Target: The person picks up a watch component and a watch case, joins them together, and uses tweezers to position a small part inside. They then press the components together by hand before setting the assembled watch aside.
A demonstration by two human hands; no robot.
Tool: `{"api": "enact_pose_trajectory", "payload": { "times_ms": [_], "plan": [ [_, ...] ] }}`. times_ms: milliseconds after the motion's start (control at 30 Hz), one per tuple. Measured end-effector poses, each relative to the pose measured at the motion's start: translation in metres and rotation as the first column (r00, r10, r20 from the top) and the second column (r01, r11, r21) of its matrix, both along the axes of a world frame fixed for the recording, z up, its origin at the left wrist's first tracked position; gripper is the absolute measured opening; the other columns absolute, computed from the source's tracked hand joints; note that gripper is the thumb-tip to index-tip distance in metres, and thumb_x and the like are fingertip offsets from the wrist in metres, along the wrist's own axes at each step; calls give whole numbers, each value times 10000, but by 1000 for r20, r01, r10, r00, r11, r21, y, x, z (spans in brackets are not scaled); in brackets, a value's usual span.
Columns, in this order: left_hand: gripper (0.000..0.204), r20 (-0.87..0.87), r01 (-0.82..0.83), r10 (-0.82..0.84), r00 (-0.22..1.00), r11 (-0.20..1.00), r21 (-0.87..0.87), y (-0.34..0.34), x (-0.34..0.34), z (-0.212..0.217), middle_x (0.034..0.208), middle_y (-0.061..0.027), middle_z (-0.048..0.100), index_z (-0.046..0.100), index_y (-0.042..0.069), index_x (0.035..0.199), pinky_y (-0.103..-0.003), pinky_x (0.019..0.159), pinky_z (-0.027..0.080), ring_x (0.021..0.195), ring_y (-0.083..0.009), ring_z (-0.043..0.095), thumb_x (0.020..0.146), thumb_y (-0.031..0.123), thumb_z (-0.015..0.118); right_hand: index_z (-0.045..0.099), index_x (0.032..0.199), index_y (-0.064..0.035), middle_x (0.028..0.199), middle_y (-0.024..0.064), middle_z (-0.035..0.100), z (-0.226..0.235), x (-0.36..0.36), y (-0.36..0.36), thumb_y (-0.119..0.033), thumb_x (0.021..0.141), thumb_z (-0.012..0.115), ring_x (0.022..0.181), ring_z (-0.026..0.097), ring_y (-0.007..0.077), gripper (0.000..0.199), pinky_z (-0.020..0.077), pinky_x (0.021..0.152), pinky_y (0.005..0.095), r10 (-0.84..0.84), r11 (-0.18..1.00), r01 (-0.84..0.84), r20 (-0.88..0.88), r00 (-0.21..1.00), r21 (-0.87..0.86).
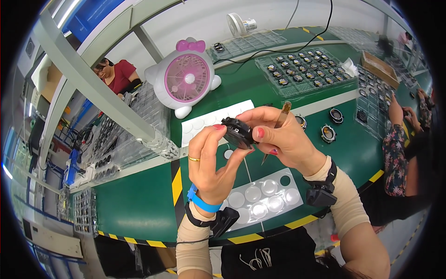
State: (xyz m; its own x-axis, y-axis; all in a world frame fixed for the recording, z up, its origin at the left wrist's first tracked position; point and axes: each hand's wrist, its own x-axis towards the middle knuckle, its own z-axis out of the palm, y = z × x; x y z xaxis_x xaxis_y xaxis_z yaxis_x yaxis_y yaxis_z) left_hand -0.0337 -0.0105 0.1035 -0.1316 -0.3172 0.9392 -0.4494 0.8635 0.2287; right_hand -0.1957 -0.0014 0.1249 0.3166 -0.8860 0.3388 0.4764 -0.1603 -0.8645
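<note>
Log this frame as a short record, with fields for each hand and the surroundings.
Left hand: fingers on a round black part
Right hand: touching the same part, a thin pointed tool among its fingers
Near sheet: rows of round discs
Loose round parts: right of the hands
Clear tray: rows of small parts
Fan: pink and white
Table: green, yellow-and-black edge

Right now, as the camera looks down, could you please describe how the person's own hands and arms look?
The left hand has reddish painted nails, a gold ring, a blue wristband and a black strap with a boxy black device; a thin dark cord crosses its beige sleeve. The right hand has painted nails, another black strap, a second device and another beige sleeve.
</note>
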Motion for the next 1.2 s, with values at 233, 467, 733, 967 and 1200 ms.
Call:
{"api": "enact_pose_trajectory", "payload": {
  "times_ms": [233, 467, 733, 967, 1200],
  "plan": [
    [531, 20, -28, 28, 999, 1000, 5, 0, 0, -1, 1012, -120, 534, 560, -7, 1042, -310, 721, 482, 883, -243, 563, 566, 12, 794, 576, 1053, -2, 804, 32, 605, -5, 6, 2, -185, 821, 634, 500, 365, 26, 301, 267, 424, 170, -47, 998, 45, 40, 998, 40],
    [525, 20, -32, 31, 999, 999, 7, 1, 0, 0, 1014, -121, 535, 565, -12, 1037, -307, 712, 486, 880, -244, 565, 565, 10, 793, 599, 1028, -4, 767, 23, 594, -4, 5, 3, -174, 813, 643, 492, 358, 35, 277, 259, 421, 178, -58, 998, 57, 20, 998, 22],
    [530, 26, -41, 42, 999, 999, -26, 1, 1, 0, 1013, -119, 534, 564, -19, 1034, -303, 709, 491, 868, -242, 569, 562, 20, 801, 608, 1016, 2, 745, 23, 589, -1, 4, 6, -137, 812, 634, 494, 371, 34, 249, 259, 417, 175, -84, 996, 83, -31, 996, -13],
    [530, 16, -35, 36, 999, 999, -30, 2, 1, 0, 1016, -116, 533, 563, -18, 1033, -297, 708, 500, 859, -235, 572, 564, 30, 806, 611, 1012, 4, 739, 26, 590, -1, 4, 7, -104, 815, 619, 488, 378, 34, 225, 259, 411, 174, -75, 997, 75, -28, 997, -2],
    [554, -5, -13, 13, 1000, 1000, -18, 3, 0, 1, 1019, -112, 533, 559, -13, 1043, -294, 713, 502, 857, -229, 577, 553, 39, 813, 615, 1004, -2, 741, 32, 598, 0, 5, 7, -86, 812, 615, 484, 380, 35, 210, 259, 408, 176, -79, 997, 79, -10, 997, 0]
  ]
}}
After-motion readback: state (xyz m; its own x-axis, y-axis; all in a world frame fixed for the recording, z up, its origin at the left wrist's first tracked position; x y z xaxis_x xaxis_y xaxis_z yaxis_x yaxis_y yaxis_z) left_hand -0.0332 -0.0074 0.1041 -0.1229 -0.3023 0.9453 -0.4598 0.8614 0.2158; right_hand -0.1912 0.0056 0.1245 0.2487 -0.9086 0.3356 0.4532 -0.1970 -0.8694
